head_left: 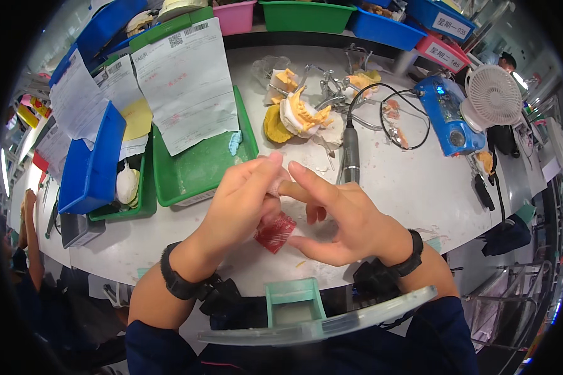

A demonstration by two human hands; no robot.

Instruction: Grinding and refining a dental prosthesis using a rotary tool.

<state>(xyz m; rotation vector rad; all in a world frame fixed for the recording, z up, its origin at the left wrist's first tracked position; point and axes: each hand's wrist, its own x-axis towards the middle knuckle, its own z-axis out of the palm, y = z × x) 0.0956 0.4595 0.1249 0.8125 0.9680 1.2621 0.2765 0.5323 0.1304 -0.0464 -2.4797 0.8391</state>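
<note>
My left hand (241,195) is closed, its thumb and fingers pinched together at the table's middle. A small pale pinkish piece (279,181) shows at those fingertips; what it is I cannot make out. My right hand (350,222) has its fingers apart and the thumb stretched out. One of its fingertips reaches the pale piece beside my left fingers. Just below my left fingers is a shiny dark red flat square piece (274,234), partly covered by them; whether it rests on the table or is held is unclear.
A green tray (194,181) with papers stands left, a blue bin (94,159) beyond it. Dental casts (303,115) and metal articulators (334,87) lie ahead. A corded handpiece (351,153), blue control box (447,115) and white fan (493,97) stand right. A green drawer (294,300) juts out near me.
</note>
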